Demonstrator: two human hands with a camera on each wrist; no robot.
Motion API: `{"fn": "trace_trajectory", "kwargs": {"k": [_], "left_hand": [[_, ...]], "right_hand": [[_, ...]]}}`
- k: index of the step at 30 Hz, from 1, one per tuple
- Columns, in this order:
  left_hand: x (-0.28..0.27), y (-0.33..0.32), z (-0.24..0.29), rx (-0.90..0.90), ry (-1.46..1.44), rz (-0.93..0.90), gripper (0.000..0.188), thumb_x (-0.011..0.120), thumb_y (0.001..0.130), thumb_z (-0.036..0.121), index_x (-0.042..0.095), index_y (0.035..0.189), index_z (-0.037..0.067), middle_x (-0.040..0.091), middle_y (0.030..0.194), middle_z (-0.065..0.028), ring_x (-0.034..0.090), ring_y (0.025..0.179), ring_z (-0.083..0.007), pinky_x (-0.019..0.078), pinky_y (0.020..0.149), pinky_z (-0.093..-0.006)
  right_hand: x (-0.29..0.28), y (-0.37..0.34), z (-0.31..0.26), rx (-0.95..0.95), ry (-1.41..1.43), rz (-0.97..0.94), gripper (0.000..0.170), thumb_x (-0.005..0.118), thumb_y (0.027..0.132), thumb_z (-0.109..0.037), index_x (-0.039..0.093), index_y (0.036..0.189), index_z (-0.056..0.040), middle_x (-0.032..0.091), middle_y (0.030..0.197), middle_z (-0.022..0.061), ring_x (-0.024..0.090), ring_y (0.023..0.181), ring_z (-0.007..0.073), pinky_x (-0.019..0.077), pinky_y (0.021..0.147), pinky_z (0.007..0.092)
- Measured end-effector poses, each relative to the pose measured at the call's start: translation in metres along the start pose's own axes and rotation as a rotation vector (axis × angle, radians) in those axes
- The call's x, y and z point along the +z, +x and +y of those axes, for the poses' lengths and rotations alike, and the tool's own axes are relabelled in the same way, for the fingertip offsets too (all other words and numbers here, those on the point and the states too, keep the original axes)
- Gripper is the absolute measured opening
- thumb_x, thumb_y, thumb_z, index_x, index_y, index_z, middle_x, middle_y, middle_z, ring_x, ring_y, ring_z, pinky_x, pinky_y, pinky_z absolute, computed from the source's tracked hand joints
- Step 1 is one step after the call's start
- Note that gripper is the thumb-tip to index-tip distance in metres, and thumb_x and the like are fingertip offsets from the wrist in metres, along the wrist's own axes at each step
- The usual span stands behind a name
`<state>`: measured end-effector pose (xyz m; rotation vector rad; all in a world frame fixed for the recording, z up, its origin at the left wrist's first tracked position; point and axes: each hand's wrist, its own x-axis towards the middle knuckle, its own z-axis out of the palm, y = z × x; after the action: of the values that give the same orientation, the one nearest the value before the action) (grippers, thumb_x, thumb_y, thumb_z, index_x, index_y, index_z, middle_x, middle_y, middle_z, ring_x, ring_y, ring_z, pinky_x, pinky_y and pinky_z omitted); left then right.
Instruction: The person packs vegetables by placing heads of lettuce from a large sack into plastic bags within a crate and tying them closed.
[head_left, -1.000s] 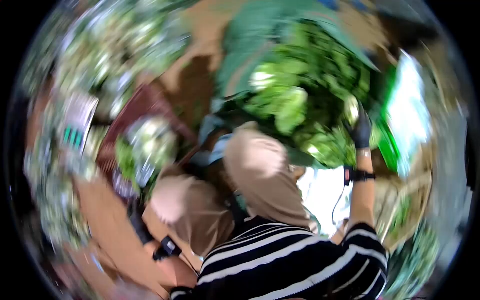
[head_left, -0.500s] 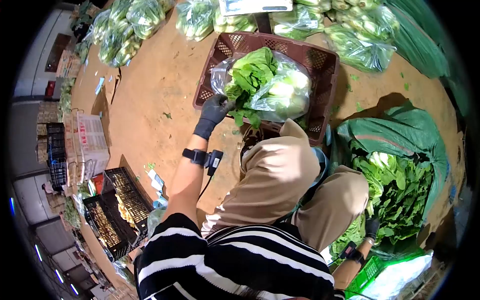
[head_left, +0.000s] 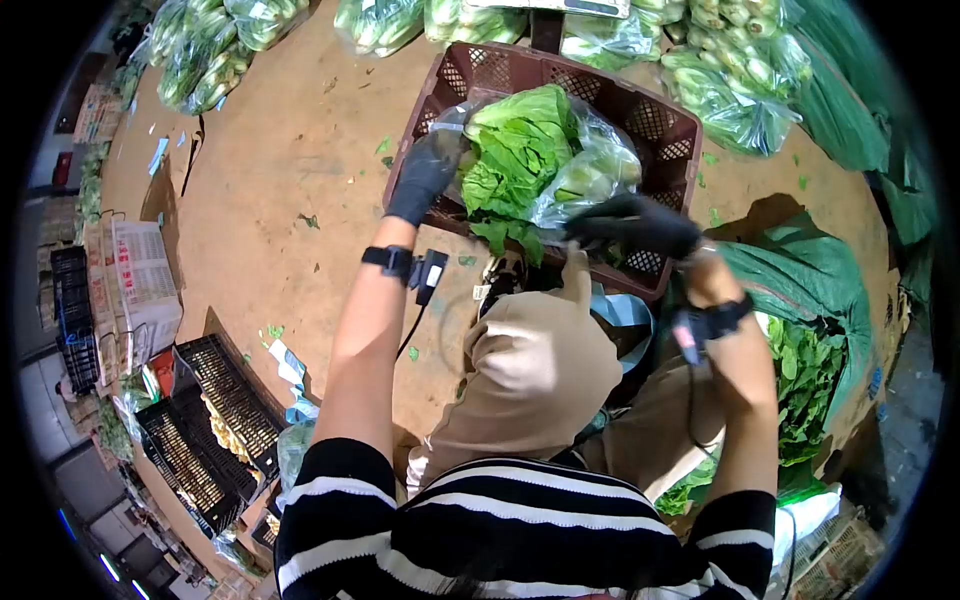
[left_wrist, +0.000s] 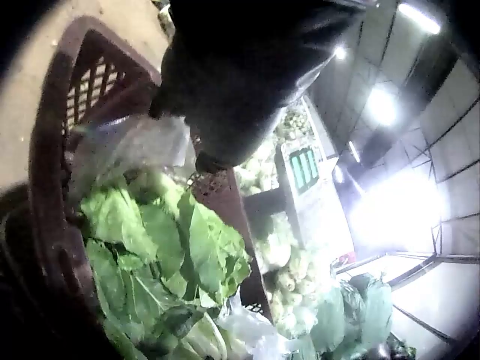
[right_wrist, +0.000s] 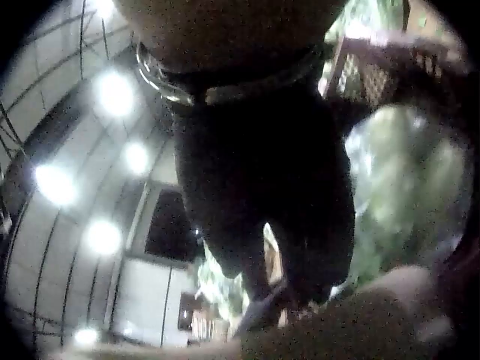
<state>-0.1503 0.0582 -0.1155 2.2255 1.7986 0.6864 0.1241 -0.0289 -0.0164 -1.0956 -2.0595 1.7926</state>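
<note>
A clear plastic bag [head_left: 600,160] with leafy green heads lies in a maroon crate [head_left: 684,150]; one head [head_left: 515,150] shows its broad leaves at the bag's mouth. At the crate's left side, my black-gloved left hand [head_left: 430,175] pinches the bag's edge. The left wrist view shows that hand [left_wrist: 232,82] above the leaves [left_wrist: 161,240], the film [left_wrist: 135,146] at its fingertips. My gloved right hand [head_left: 635,225], blurred, hovers over the crate's near side by the bag, fingers extended. The right wrist view shows this hand [right_wrist: 262,187] dark, with no vegetable visible in it.
A green sack [head_left: 810,270] of loose greens lies at the right. Bagged vegetables [head_left: 735,95] and a scale [head_left: 590,6] stand beyond the crate. Black crates [head_left: 200,440] sit at the lower left. My knees are close to the maroon crate's near side.
My right hand has come from the greens in the sack across to the maroon crate. My left hand has shifted up along the bag's left edge. The head view has tilted slightly.
</note>
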Motion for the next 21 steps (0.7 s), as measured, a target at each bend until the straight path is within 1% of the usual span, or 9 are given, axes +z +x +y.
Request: {"fn": "trace_trajectory", "kwargs": {"k": [2,7,9,12,13,16,18,20,21], "left_hand": [[0.002,0.009,0.011,-0.162,0.065,-0.073,0.056,0.062,0.064,0.045,0.053,0.097,0.001,0.057,0.089,-0.0201,0.055,0.082,-0.0348,0.0435,0.073,-0.0407],[0.016,0.014,-0.008,-0.352,0.056,-0.292,0.046,0.062,0.068,0.037,0.057,0.093,-0.001,0.060,0.084,-0.0160,0.059,0.074,-0.0279,0.0458,0.068,-0.0354],[-0.002,0.010,-0.016,-0.418,-0.913,-0.140,0.026,0.055,0.077,0.024,0.060,0.086,0.000,0.062,0.078,-0.0085,0.057,0.068,-0.0165,0.0456,0.063,-0.0282],[-0.029,0.014,-0.012,-0.601,-1.232,-0.115,0.016,0.051,0.079,0.012,0.060,0.086,0.000,0.061,0.077,-0.0051,0.054,0.065,-0.0104,0.0443,0.063,-0.0245],[-0.029,0.011,-0.014,-0.611,-1.318,-0.088,0.017,0.050,0.080,0.012,0.059,0.087,0.000,0.061,0.079,-0.0051,0.053,0.065,-0.0103,0.0442,0.063,-0.0244],[-0.003,0.004,-0.027,-0.480,-1.373,-0.082,0.018,0.050,0.080,0.014,0.058,0.089,0.000,0.060,0.081,-0.0050,0.054,0.067,-0.0104,0.0443,0.063,-0.0240],[0.008,0.002,-0.021,-0.508,-1.340,-0.074,0.018,0.050,0.080,0.014,0.058,0.089,0.001,0.060,0.081,-0.0046,0.054,0.068,-0.0105,0.0443,0.064,-0.0236],[-0.005,-0.001,0.015,-0.551,-1.475,-0.054,0.020,0.052,0.080,0.017,0.057,0.092,0.001,0.059,0.080,-0.0034,0.054,0.068,-0.0102,0.0442,0.062,-0.0219],[-0.012,0.001,0.030,-0.524,-1.482,-0.080,0.020,0.052,0.080,0.017,0.057,0.092,0.001,0.059,0.080,-0.0034,0.054,0.068,-0.0102,0.0442,0.062,-0.0219]], "right_hand": [[0.035,0.058,0.032,-0.386,-0.417,0.153,0.048,0.060,0.071,-0.037,0.050,0.112,-0.0131,0.057,0.093,0.0175,0.055,0.083,0.0301,0.0442,0.069,0.0354],[0.081,0.078,0.048,-0.210,-0.480,0.225,0.043,0.053,0.065,-0.009,0.053,0.107,-0.0181,0.057,0.086,0.0128,0.055,0.080,0.0275,0.0452,0.070,0.0340],[0.066,0.052,0.047,-0.284,-0.486,0.522,0.036,0.049,0.065,-0.001,0.058,0.099,-0.0107,0.059,0.081,0.0136,0.057,0.075,0.0264,0.0458,0.069,0.0311],[0.028,0.008,0.014,0.046,0.375,0.783,0.019,0.050,0.075,-0.003,0.058,0.092,0.0003,0.060,0.091,0.0101,0.057,0.083,0.0170,0.0435,0.076,0.0257],[0.010,-0.011,0.033,-0.106,0.162,0.893,0.023,0.047,0.080,-0.009,0.056,0.100,-0.0020,0.058,0.098,0.0105,0.055,0.089,0.0180,0.0424,0.080,0.0277],[-0.028,-0.044,-0.008,-0.481,0.984,1.022,0.031,0.040,0.086,-0.020,0.046,0.108,0.0008,0.053,0.101,0.0085,0.052,0.088,0.0164,0.0419,0.076,0.0260],[-0.036,-0.050,-0.061,-0.137,-0.246,1.220,0.031,0.041,0.084,-0.009,0.043,0.113,0.0017,0.052,0.104,0.0093,0.049,0.091,0.0161,0.0415,0.072,0.0225],[0.022,-0.069,-0.074,0.137,-0.870,0.659,0.030,0.045,0.080,-0.006,0.047,0.110,-0.0014,0.056,0.099,0.0067,0.055,0.086,0.0190,0.0433,0.078,0.0297],[0.053,-0.038,-0.110,-0.026,-0.398,0.895,0.031,0.050,0.078,-0.011,0.050,0.108,-0.0062,0.056,0.101,0.0081,0.054,0.089,0.0211,0.0424,0.081,0.0283]]}}
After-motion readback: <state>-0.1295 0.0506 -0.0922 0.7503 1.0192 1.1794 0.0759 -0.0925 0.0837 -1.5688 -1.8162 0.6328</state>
